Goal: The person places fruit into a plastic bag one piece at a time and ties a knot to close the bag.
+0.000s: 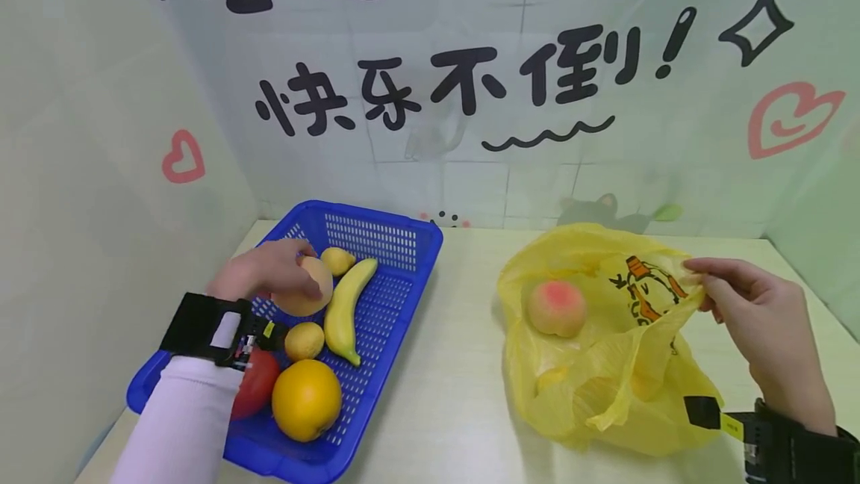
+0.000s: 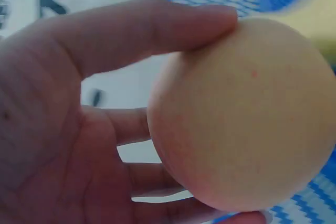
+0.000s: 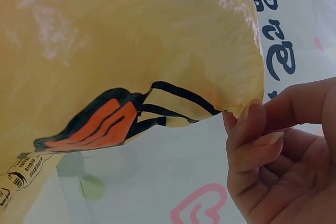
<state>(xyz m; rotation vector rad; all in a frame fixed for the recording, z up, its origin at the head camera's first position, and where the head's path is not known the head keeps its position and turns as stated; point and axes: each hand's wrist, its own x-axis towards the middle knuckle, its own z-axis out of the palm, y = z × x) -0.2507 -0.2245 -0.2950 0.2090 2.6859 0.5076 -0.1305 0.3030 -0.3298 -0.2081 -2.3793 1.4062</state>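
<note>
My left hand point(image 1: 272, 272) grips a pale peach point(image 2: 247, 114) over the blue basket point(image 1: 396, 334), thumb on one side and fingers curled round the other. Close beside it in the basket lie a banana point(image 1: 349, 312), a lemon point(image 1: 338, 261) and a small round yellow fruit point(image 1: 304, 340). On the right, my right hand point(image 1: 766, 320) pinches the rim of a yellow plastic bag point(image 3: 136, 35) between thumb and fingers. The bag's mouth is spread, and a peach point(image 1: 558, 308) with a pink top shows inside it.
An orange point(image 1: 306, 400) and a red fruit point(image 1: 256, 385), partly hidden by my left wrist, lie at the basket's near end. Basket and bag stand apart on a pale table point(image 1: 450, 364). A printed curtain point(image 1: 430, 95) hangs behind the table.
</note>
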